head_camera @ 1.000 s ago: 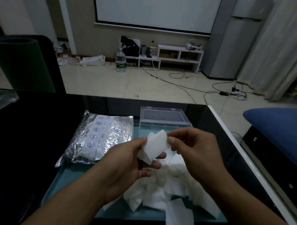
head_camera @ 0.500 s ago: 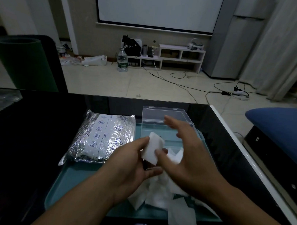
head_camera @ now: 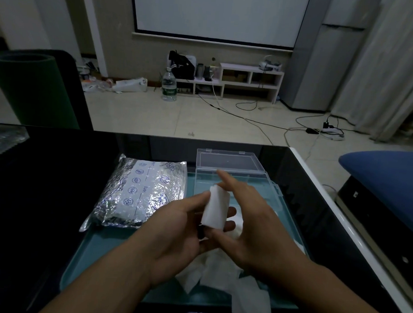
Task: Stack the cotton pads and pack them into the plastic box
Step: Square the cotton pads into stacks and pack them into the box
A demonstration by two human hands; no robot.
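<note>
While the left hand [head_camera: 181,228] grips a small stack of cotton pads [head_camera: 215,208] above the teal tray [head_camera: 106,253], the right hand [head_camera: 247,219] presses straight fingers against it; loose pads [head_camera: 219,270] lie beneath, the open plastic box [head_camera: 231,171] just beyond.

Both forearms reach in from the lower edge and meet at centre. The left hand [head_camera: 181,228] is turned palm-up, thumb and fingers [head_camera: 229,213] curled round a small white stack. The right hand [head_camera: 247,219] lies just beside it, palm inward, fingers extended, forefinger pointing away.
</note>
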